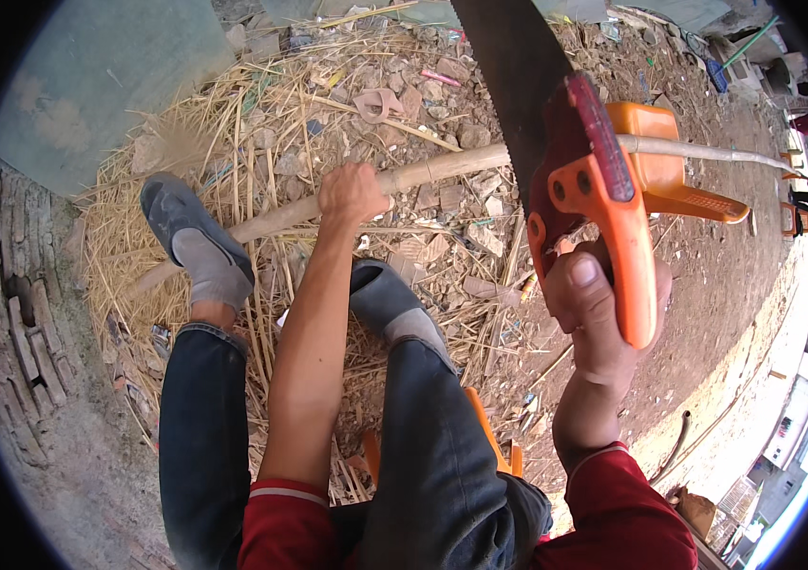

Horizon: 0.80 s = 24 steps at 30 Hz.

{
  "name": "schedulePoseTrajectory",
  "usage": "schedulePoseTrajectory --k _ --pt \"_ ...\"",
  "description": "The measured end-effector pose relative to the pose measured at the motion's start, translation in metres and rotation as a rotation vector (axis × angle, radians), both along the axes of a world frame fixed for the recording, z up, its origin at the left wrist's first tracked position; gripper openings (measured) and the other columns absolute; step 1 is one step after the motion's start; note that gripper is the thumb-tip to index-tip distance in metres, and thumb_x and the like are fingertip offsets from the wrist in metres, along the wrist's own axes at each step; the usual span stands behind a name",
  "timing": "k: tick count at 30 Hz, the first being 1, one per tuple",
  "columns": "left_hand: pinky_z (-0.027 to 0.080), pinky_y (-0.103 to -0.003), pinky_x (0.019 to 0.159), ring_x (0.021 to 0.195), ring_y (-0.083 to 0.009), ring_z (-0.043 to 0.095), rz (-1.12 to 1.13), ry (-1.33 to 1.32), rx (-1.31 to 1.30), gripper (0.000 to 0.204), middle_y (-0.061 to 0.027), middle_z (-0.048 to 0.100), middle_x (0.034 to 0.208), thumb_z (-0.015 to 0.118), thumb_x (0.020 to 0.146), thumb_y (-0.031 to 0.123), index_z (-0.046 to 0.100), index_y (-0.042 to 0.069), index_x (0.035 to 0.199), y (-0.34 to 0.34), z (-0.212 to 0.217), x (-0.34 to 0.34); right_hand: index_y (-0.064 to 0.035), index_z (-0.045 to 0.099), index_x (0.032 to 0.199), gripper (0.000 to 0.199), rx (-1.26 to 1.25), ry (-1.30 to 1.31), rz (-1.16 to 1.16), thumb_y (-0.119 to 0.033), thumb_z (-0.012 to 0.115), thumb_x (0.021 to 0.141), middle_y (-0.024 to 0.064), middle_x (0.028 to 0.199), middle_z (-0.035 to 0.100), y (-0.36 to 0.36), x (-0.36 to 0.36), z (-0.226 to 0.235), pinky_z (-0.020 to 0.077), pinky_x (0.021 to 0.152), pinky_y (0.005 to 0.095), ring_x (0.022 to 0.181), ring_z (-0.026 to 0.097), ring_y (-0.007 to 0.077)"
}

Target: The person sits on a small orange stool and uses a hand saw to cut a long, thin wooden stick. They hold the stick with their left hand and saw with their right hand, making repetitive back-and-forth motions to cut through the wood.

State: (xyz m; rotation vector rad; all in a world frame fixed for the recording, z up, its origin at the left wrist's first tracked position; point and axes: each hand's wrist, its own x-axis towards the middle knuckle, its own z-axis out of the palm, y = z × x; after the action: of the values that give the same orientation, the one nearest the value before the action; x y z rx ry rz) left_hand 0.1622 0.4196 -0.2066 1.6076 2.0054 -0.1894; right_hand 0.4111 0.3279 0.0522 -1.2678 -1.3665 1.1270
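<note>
My left hand (351, 193) grips a long pale bamboo pole (442, 167) that runs from the lower left, under my left shoe (193, 237), up to the right over an orange plastic stool (674, 161). My right hand (603, 318) is closed on the orange handle of a hand saw (584, 171), held up close to the camera. The saw's dark blade rises toward the top edge, above the pole. My right shoe (389, 304) rests on the rubble just below the pole.
Dry straw and broken bricks (423, 95) cover the ground around my feet. A brick wall edge (28, 332) lies at the left. An orange seat (489, 437) shows under my legs. Bare dirt (727, 313) spreads to the right, with buildings beyond.
</note>
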Motion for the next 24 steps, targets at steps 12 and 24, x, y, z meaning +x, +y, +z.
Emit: schedulePoseTrajectory --k 12,24 --pt "0.06 -0.042 0.092 0.098 -0.0332 0.077 -0.03 -0.064 -0.035 0.031 -0.0204 0.078 0.103 0.072 0.077 0.014 0.079 0.002 0.104 0.006 0.009 -0.004 -0.004 0.069 0.081 0.011 -0.151 -0.39 0.168 -0.008 0.075 0.088 0.009 0.058 0.059 -0.104 0.019 -0.142 0.0494 0.05 0.0346 0.046 0.062 0.0229" --pt "0.059 -0.041 0.093 0.098 -0.0301 0.077 -0.011 -0.051 0.011 0.031 -0.0194 0.079 0.103 0.074 0.074 0.017 0.079 0.003 0.101 0.002 0.008 0.003 -0.0024 0.07 0.081 0.007 -0.213 -0.357 0.169 -0.007 0.074 0.085 0.0091 0.061 0.064 -0.13 0.043 -0.164 0.0521 0.053 0.0341 0.051 0.066 0.0216"
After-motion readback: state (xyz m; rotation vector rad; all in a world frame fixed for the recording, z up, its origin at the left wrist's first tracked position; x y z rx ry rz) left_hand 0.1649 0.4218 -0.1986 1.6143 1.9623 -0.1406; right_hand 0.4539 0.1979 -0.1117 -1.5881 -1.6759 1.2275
